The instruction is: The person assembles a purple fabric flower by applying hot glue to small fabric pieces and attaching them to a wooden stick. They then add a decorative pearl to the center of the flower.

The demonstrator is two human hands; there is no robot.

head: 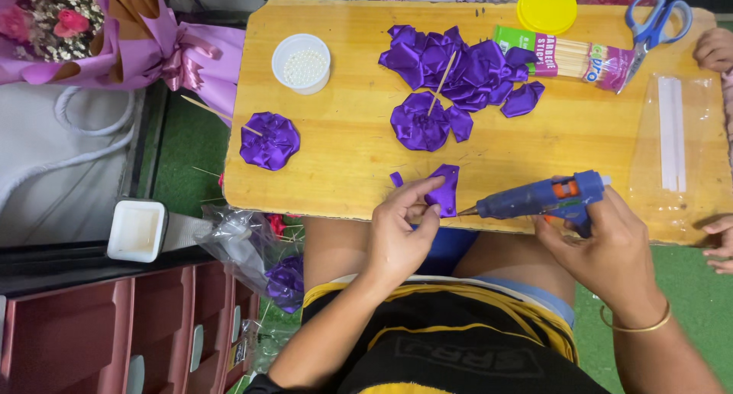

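My left hand [401, 234] pinches a small purple ribbon piece [445, 189] at the near edge of the wooden board [343, 172], thumb and fingers closed on its lower corner. My right hand [603, 245] is wrapped around the grip of the blue glue gun [538, 199], whose nozzle points at the ribbon, just beside it.

The ribbon looks feather-light, soft and slick, so I judge it will slide or unfold unless I pinch it right at the fold, well back from where the tip meets it. The gun is stiff and heavier; the handle is the safe hold, since the tip is likely hot.

Further up the board lie a pile of ribbon petals [458, 66] and a finished flower [269, 140] on a stick.
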